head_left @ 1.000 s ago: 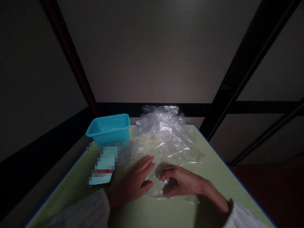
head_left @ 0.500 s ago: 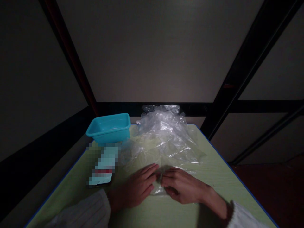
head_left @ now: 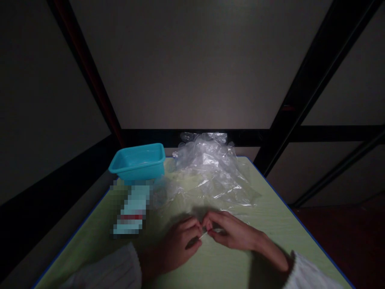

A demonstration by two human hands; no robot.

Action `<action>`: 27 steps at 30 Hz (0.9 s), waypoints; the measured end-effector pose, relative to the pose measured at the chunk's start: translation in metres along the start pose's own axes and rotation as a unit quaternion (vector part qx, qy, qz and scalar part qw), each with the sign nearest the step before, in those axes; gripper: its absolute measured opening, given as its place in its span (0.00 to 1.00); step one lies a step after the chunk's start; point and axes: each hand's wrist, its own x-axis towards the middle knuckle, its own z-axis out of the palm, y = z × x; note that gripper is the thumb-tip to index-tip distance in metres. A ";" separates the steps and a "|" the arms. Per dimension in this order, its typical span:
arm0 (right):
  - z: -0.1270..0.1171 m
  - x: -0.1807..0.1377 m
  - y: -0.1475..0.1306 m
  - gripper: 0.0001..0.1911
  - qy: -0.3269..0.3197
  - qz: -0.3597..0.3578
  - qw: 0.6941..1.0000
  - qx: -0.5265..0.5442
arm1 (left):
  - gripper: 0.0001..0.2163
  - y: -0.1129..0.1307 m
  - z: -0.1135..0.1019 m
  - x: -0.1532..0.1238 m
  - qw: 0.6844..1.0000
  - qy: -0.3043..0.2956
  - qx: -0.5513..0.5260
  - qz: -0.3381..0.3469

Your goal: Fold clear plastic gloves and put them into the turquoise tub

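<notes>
Near the front of the table, my left hand is closed in a pinch, with thumb and fingertips together on a thin strip of clear plastic film. Facing it, my right hand pinches the other end of that strip, its fingertips almost touching the left ones. Most of the strip is hidden by the fingers. Beyond both hands lies a crumpled heap of clear plastic gloves, with rounded finger-like ends at its top and loose sheets spreading toward me.
A turquoise plastic basin stands at the table's back left. In front of it lies a phone-like flat object, blurred by pixels. The pale green table has a blue edge, and a wall panel rises behind it.
Earlier my left fingers lay extended over flat film on the table; now they curl into a pinch. The film's near edge has been gathered up between both hands.
</notes>
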 end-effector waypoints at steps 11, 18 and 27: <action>0.011 0.009 0.010 0.21 0.029 0.055 0.942 0.329 | 0.05 -0.002 0.002 0.011 0.981 0.042 -0.154 -0.108; -0.008 0.007 0.017 0.24 0.040 0.063 0.885 0.459 | 0.05 0.000 0.001 0.010 0.979 0.023 -0.148 -0.142; -0.031 -0.004 0.013 0.23 -0.013 0.003 0.889 0.457 | 0.03 0.001 -0.003 0.006 0.989 -0.006 -0.105 -0.101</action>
